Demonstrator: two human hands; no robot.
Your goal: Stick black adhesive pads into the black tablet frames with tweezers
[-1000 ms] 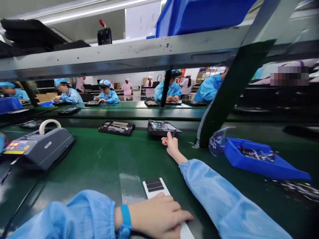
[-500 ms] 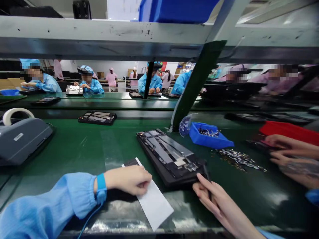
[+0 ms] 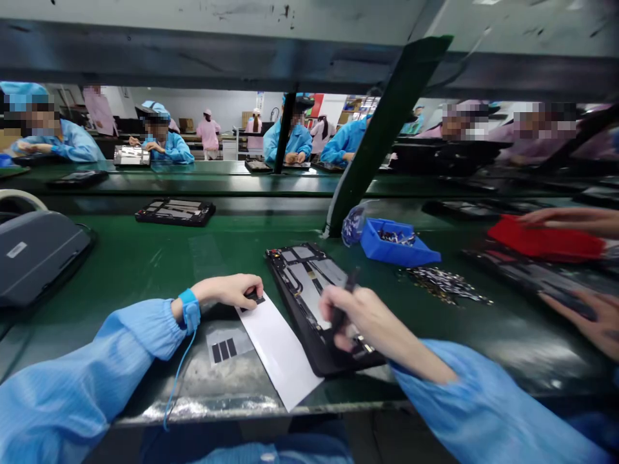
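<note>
An opened tablet with its grey batteries and cables exposed lies aslant on the green bench, on a thick black base. Over its near part my right hand is closed around a dark, slim, pen-like tool; motion blur hides the tool's tip. A long white sheet lies to the tablet's left. At the sheet's far end my left hand, fingers curled together, pinches a small black piece. Just below that hand is a clear film bearing several black rectangles.
A blue bin of small parts stands beyond the tablet, beside a loose parts pile. A co-worker's hands are at the right, by a red tray. A grey tape dispenser stands left. A green post rises behind.
My right hand has moved from the tablet's near right corner to above its near part. My left hand has shifted to the white sheet's far end, uncovering the film. The view has tilted down.
</note>
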